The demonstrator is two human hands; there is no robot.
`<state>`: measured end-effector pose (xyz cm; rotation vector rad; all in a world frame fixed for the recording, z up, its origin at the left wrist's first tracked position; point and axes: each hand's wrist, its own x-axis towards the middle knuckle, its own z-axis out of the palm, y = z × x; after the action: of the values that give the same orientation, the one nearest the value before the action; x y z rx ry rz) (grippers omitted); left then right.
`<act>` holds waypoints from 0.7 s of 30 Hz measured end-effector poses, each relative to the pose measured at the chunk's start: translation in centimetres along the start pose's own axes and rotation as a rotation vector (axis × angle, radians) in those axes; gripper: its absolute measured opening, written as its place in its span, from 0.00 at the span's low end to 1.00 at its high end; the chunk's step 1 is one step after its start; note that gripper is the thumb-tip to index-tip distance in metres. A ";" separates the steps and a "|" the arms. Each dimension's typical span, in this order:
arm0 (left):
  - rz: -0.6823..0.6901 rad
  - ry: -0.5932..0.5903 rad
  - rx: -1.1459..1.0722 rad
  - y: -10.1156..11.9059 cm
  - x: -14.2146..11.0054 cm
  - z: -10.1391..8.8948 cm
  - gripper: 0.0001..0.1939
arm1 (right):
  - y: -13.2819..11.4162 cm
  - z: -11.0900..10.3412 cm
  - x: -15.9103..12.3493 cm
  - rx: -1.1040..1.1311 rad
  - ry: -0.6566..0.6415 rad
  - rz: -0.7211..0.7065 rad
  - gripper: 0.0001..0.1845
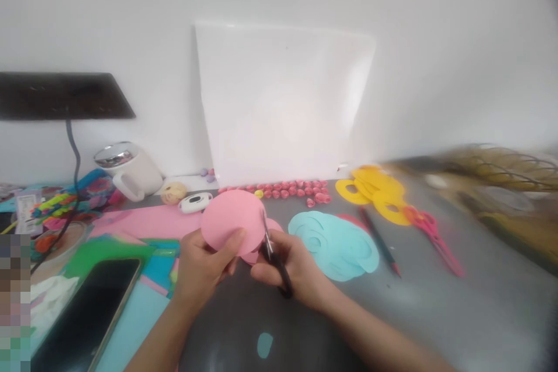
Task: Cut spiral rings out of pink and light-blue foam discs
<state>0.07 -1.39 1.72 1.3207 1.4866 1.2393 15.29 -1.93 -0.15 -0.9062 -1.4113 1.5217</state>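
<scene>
My left hand point(209, 261) pinches a round pink paper disc point(231, 218), thumb on its face and fingers behind. My right hand point(294, 267) grips a pair of black-handled scissors point(274, 261), whose blades point up along the disc's right edge. How far the blades are apart is blurred. More pink paper shows just behind the disc, partly hidden by it and my hands. To the right of my right hand lie light-blue paper spirals point(335, 247). A small blue paper scrap point(264, 344) rests on the grey table below my hands.
Rows of small red rolled pieces point(296, 189) line the back, before a white sheet point(283, 104) against the wall. Rightward are yellow paper rings point(379, 192), a dark pencil point(381, 241) and pink scissors point(436, 238). Leftward are a phone point(89, 314), coloured papers and a white mug point(133, 171).
</scene>
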 end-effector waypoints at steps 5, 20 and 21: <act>0.023 -0.002 0.006 -0.4 0.3 -0.1 0.24 | 0.1 0.0 0.0 -0.008 -0.005 0.016 0.22; 0.028 0.031 0.015 -0.5 0.5 -0.2 0.23 | -0.1 0.1 -0.1 0.036 -0.005 0.023 0.22; 0.031 0.015 0.033 -0.6 0.6 -0.3 0.23 | -0.1 0.0 0.0 0.047 -0.007 0.008 0.22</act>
<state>-0.45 -0.87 1.20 1.3645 1.5080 1.2515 15.28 -2.00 -0.01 -0.8799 -1.3722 1.5593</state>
